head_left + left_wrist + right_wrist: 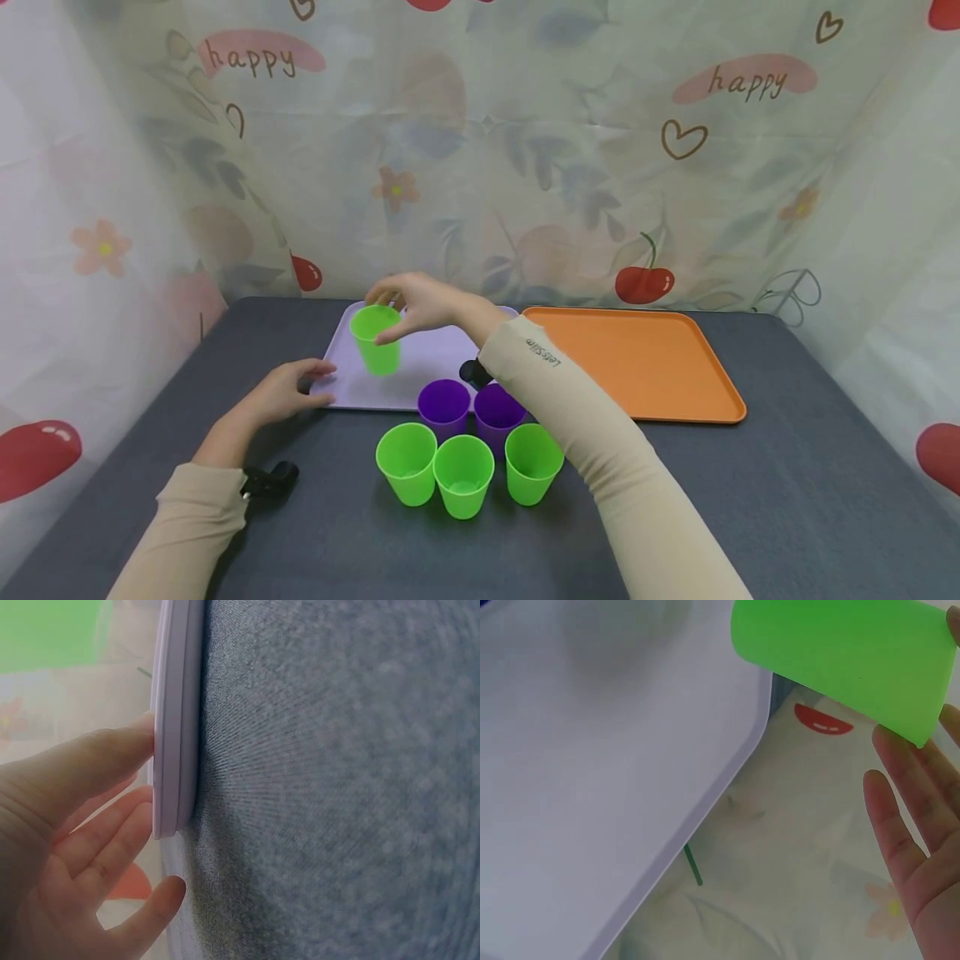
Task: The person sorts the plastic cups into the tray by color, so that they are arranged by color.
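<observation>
My right hand (427,304) grips a green cup (378,346) by its upper rim, upright over the left part of the lilac tray (427,358). In the right wrist view the green cup (847,660) is above the tray's surface (615,765), and some fingers (900,817) lie along its rim. My left hand (281,392) touches the left edge of the lilac tray; in the left wrist view its thumb and fingers (112,832) rest at the tray's rim (176,735).
Two purple cups (444,408) stand at the tray's front edge, partly behind several green cups (463,475) in a front row. An orange tray (630,358) lies to the right, and a patterned cloth (487,167) hangs behind the dark table (750,500).
</observation>
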The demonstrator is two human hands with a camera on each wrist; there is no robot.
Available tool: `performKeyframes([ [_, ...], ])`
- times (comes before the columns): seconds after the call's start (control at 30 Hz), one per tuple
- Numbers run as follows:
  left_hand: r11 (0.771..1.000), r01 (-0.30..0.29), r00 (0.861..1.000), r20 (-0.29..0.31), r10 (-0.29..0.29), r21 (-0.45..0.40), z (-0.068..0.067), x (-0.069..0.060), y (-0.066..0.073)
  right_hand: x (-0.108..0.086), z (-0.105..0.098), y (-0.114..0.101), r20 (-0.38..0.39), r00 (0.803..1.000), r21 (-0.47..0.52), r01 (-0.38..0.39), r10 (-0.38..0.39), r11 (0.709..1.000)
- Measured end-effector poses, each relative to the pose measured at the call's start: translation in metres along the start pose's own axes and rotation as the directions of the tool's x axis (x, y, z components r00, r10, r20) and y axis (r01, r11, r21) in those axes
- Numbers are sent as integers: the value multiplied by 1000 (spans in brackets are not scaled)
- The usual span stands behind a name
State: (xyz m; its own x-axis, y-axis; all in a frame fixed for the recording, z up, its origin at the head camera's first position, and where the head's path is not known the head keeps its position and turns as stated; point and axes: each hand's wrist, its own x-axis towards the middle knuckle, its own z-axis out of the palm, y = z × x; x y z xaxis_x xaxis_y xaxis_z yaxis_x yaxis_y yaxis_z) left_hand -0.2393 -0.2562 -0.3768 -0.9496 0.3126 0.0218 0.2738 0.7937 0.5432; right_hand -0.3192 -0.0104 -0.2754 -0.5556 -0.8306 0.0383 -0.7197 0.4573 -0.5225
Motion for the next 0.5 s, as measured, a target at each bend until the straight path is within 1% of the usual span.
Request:
performKeyframes([
  [0.23, 1000, 20, 1000, 3, -20, -2, 1, 0, 1, 14, 6, -2, 45, 999, -37, 18, -16, 999],
  [0.37, 1000, 30, 1000, 7, -30, -5, 2, 1, 0, 18, 8, -2, 62, 998, -49, -2, 5, 999],
  [0.5, 1000, 20, 1000, 1, -20, -1, 3, 1, -2, 22, 10, -4, 75, 997, -51, -14, 18, 999],
])
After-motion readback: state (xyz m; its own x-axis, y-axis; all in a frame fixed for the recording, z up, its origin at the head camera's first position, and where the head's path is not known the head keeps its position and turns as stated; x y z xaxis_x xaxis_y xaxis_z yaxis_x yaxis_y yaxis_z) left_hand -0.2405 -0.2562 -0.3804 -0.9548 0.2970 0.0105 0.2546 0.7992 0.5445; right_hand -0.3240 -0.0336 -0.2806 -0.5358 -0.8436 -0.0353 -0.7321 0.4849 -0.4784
